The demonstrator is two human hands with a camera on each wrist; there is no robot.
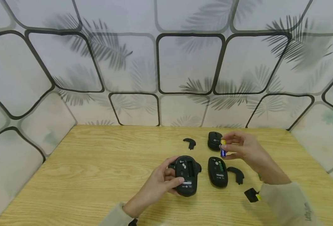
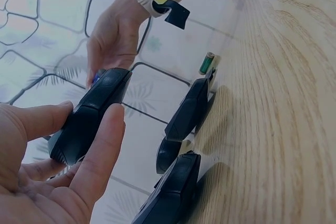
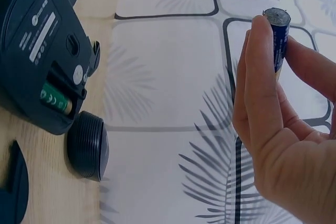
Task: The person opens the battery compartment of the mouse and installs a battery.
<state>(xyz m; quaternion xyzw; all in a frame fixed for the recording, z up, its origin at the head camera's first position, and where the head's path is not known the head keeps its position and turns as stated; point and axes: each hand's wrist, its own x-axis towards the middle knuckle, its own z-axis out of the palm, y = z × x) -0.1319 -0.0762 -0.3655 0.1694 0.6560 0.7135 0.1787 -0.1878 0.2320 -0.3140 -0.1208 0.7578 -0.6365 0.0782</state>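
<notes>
My left hand (image 1: 162, 179) grips a black computer mouse (image 1: 187, 185) with its underside up, and the battery slot in it looks open and dark. Between the thumb and fingers of my right hand (image 1: 244, 147) is a blue-and-yellow battery (image 1: 223, 148), held upright above the table. In the right wrist view the same battery (image 3: 278, 35) shows its flat metal end on top. Below that hand lies a second mouse (image 1: 218, 180), underside up, with a green battery (image 3: 55, 98) in its slot. A third black mouse (image 1: 214, 140) sits just behind, partly beside my right fingertips.
Curved black covers lie on the wooden table (image 1: 98, 163), one cover (image 1: 191, 143) at the back and another cover (image 1: 238, 174) to the right. A loose green battery (image 2: 207, 63) rests near the right sleeve. A patterned wall (image 1: 183, 110) closes off the back.
</notes>
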